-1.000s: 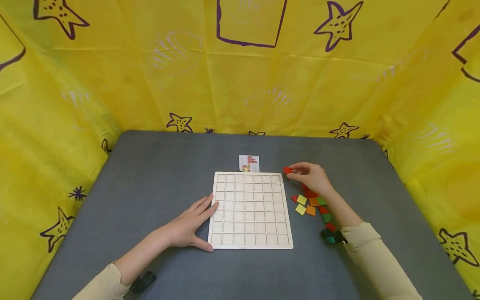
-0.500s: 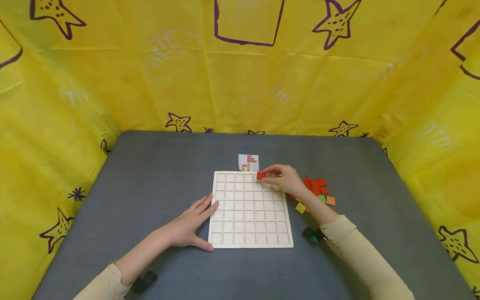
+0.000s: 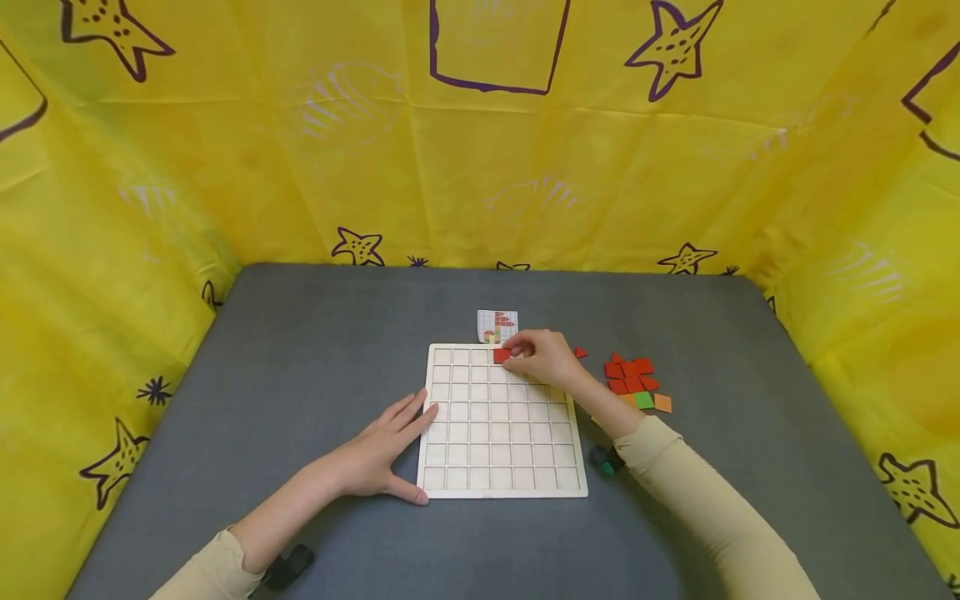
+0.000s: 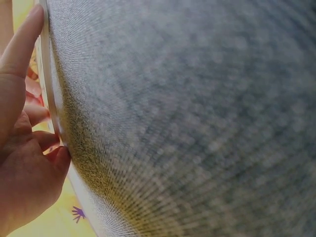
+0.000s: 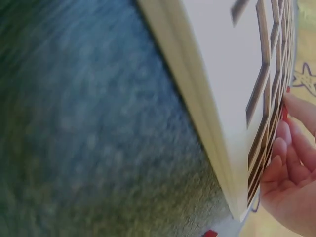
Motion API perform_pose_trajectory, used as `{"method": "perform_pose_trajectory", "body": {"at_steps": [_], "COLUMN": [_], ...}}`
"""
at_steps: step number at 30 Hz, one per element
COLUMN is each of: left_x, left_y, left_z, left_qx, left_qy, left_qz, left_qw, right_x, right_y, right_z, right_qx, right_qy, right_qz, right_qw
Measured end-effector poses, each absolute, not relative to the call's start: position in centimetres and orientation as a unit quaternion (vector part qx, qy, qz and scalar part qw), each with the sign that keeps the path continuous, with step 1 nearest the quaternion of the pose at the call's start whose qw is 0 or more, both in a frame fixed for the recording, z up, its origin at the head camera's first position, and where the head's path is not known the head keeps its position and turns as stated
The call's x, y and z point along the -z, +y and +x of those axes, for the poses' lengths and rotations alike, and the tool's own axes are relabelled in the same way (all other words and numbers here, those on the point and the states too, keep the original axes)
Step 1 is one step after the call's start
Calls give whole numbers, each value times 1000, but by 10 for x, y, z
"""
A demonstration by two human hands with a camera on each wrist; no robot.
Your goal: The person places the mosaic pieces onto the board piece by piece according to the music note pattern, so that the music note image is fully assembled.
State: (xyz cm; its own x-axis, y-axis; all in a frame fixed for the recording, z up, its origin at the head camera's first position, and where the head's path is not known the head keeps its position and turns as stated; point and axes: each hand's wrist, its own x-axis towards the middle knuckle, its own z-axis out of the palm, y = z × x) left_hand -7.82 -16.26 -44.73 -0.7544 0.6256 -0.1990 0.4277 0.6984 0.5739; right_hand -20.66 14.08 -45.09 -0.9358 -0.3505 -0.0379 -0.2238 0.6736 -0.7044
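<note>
A pale wooden grid board (image 3: 489, 432) lies on the grey table. At its top row, my right hand (image 3: 546, 358) pinches a red square tile (image 3: 501, 356) between thumb and fingers, over a cell near the middle. In the right wrist view only a thin red sliver of the tile (image 5: 285, 113) shows by the fingertips. My left hand (image 3: 378, 450) rests along the board's left edge with fingers spread, the thumb at the lower corner. The left wrist view shows that hand (image 4: 29, 143) touching the board's rim (image 4: 48, 84).
Right of the board lies a pile of red tiles (image 3: 632, 375), with a green tile (image 3: 643, 401) and an orange tile (image 3: 663, 403) below. A red triangle (image 3: 581, 352) sits nearer the board. A small printed pattern card (image 3: 498, 325) touches the board's far edge. Yellow cloth (image 3: 480, 167) surrounds the table.
My right hand has carried the red tile leftward from beside the tile pile to the board's top row. The left hand has stayed where it was.
</note>
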Motion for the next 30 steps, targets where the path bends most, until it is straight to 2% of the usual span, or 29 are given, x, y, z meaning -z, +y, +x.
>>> {"method": "perform_pose_trajectory", "body": {"at_steps": [9, 17, 24, 30], "left_x": [445, 446, 447, 447], "left_y": [-161, -161, -161, -161], "left_z": [-78, -78, -78, -78], "left_qx": [-258, -254, -253, -250], "left_qy": [900, 902, 902, 903], "left_qz": [294, 293, 293, 290], "left_qw": [193, 192, 193, 195], "right_x": [449, 450, 447, 443], "right_y": [137, 134, 144, 173], "right_z": [-201, -199, -199, -199], "right_qx": [375, 363, 428, 476], "right_qy": [911, 914, 895, 874], "right_qz": [-151, -175, -96, -40], "right_qw": [81, 52, 79, 89]}}
